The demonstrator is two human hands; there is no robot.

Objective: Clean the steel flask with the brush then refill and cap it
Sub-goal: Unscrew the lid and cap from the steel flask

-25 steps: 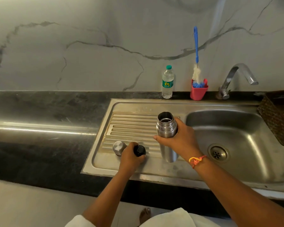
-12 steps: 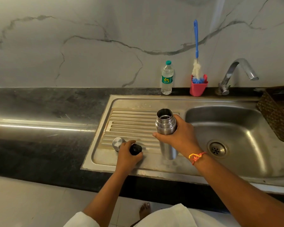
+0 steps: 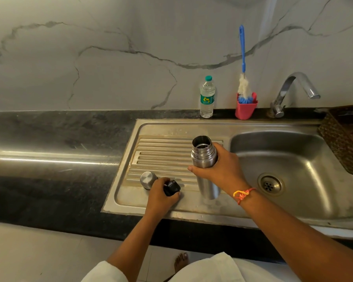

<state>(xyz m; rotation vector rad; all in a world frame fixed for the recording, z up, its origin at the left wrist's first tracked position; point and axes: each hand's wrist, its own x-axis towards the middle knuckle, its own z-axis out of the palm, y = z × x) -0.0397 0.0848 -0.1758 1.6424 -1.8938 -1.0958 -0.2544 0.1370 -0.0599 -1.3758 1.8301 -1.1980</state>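
Uncapped flask (image 3: 204, 159) upright on the drainboard (image 3: 161, 151) near the counter's front edge, right grip (image 3: 222, 166) wrapped around it. Left grip (image 3: 161, 193) holds the stopper (image 3: 172, 187). Brush (image 3: 243, 82) stands at the back edge; scrubbing, refilling, capping seemingly remain.

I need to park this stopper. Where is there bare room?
Free: the dark counter left of the drainboard, and the drainboard's ribs behind the steel cup. Crowded: water bottle, brush holder and tap line the back ledge; the left hand on the stopper and right hand on the flask fill the front.
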